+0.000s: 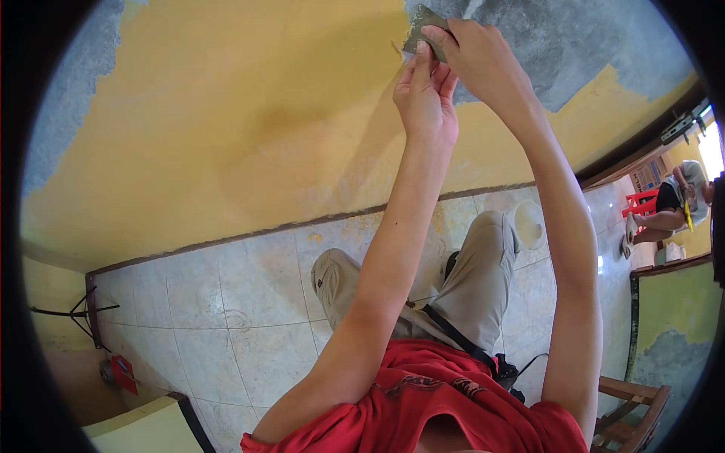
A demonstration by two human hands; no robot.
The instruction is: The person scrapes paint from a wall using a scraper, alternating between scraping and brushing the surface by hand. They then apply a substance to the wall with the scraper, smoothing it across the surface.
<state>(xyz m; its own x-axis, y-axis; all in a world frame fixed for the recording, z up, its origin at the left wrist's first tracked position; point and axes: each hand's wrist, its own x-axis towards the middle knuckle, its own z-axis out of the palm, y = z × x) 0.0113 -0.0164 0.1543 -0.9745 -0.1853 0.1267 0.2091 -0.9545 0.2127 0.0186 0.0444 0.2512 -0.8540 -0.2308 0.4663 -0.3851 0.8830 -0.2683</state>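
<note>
A flat grey scraper (432, 47) with pale flecks along its left edge is against the wall at the top of the head view. My right hand (483, 57) grips it from the right, thumb laid across its face. From below, my left hand (430, 102) pinches its lower edge, thumb tip on the face and the other fingers curled behind. Around the blade, yellow paint (302, 98) meets bare grey plaster (559, 45). A small curl of loose paint (396, 50) hangs just left of the scraper.
Beside my right knee stands a whitish container (529, 225) on the tiled floor (200, 291). A wooden chair (630, 404) is behind on the right. Through the doorway, another person (683, 192) sits on a red stool (640, 202). Black stand legs (75, 311) are at the left.
</note>
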